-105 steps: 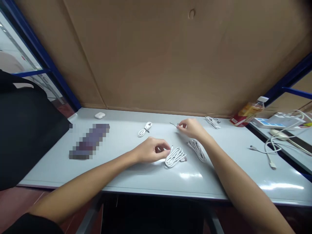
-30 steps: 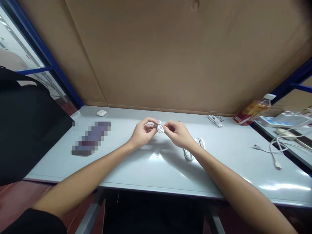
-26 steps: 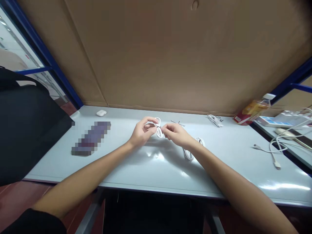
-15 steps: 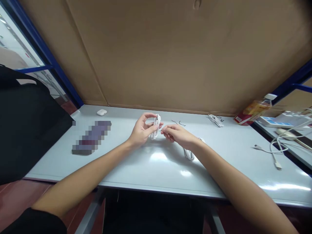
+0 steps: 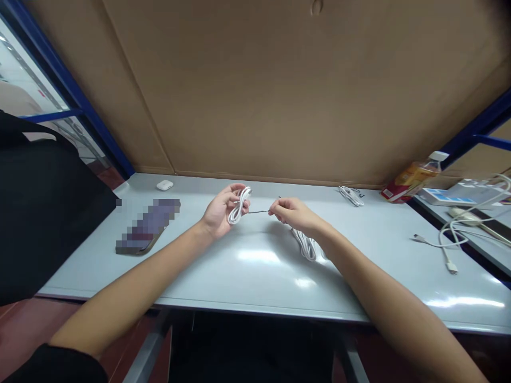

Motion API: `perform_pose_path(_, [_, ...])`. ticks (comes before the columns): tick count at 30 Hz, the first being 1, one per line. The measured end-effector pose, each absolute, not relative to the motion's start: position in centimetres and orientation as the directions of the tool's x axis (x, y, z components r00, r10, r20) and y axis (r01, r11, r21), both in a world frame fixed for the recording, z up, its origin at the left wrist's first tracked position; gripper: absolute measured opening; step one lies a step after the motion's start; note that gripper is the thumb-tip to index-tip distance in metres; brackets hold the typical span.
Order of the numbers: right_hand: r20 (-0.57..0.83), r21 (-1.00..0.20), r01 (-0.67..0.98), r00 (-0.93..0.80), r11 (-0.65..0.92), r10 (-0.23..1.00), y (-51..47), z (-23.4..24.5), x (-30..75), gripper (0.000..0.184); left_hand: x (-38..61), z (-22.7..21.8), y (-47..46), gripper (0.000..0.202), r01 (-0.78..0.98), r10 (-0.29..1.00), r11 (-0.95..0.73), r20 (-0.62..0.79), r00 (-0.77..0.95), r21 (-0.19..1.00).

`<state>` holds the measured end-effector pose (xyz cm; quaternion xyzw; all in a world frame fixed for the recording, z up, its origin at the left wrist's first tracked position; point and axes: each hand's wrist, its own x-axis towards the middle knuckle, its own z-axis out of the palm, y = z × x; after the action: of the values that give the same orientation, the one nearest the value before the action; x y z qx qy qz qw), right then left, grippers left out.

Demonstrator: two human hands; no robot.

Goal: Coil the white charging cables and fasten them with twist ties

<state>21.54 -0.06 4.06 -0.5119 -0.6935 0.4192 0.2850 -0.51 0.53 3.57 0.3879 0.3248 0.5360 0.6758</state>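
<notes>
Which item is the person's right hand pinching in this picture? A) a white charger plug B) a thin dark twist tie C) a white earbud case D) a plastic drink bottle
B: the right hand pinches the thin dark twist tie, which stretches across towards the coiled white cable held in the left hand.

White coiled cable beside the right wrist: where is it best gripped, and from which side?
Pinch the white coiled cable across its middle from above, using the right hand once free of the thin dark wire tie. Its loops lie bunched in an elongated bundle, so one pinch should gather them.
</notes>
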Motion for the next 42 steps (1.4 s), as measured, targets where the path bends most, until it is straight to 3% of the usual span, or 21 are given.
perform_pose_path(4, [0.088,-0.828,0.533,-0.178,0.171,0.98,0.7,4.1,22.2,0.02,-0.6,3.2,0.8,0.029,-0.376,0.988,0.068,-0.009,0.155,0.924])
perform_pose_path(8, [0.212,-0.74,0.642,-0.063,0.202,0.975,1.6,3.7,23.1,0.021,-0.5,2.3,0.7,0.032,-0.139,0.986,-0.019,0.042,0.16,0.99])
perform_pose_path(12, [0.233,-0.579,0.793,-0.06,0.188,0.971,2.5,2.8,24.0,0.026,-0.1,1.2,-0.1,0.035,0.11,0.917,-0.235,0.183,0.354,0.966])
perform_pose_path(16, [0.212,-0.436,0.883,-0.089,0.176,0.973,2.6,2.5,24.4,0.035,0.2,1.0,-1.7,0.05,0.328,0.743,-0.504,0.208,0.636,0.799])
perform_pose_path(18, [0.224,-0.415,0.889,-0.107,0.194,0.969,2.5,2.6,24.4,0.032,0.3,1.1,-2.5,0.059,0.355,0.676,-0.579,0.189,0.712,0.734])
perform_pose_path(21, [0.269,-0.43,0.871,-0.129,0.239,0.955,2.3,3.0,24.0,0.025,0.5,1.1,-3.1,0.057,0.288,0.646,-0.592,0.229,0.728,0.753])
perform_pose_path(26, [0.331,-0.422,0.809,-0.283,0.409,0.9,0.7,3.7,22.1,0.019,0.7,0.9,-2.3,0.036,0.237,0.711,-0.547,0.296,0.638,0.803])
perform_pose_path(29, [0.214,-0.334,0.807,-0.439,0.487,0.873,-1.4,3.9,20.5,0.015,0.3,1.1,-1.2,0.019,0.366,0.798,-0.539,0.32,0.511,0.759])
perform_pose_path(33, [-0.01,-0.183,0.835,-0.53,0.519,0.848,-3.2,4.4,19.8,0.01,-0.5,1.1,0.1,0.018,0.454,0.858,-0.482,0.299,0.417,0.749])
perform_pose_path(38, [-0.307,-0.123,0.917,-0.4,0.38,0.864,-2.8,6.4,21.8,0.012,-0.7,0.8,0.2,0.019,0.503,0.858,-0.478,0.259,0.444,0.721])
perform_pose_path(42, [-0.45,-0.079,0.965,-0.258,0.249,0.855,-2.1,7.7,24.0,0.025,-0.5,0.6,0.0,0.02,0.508,0.832,-0.518,0.269,0.485,0.688])
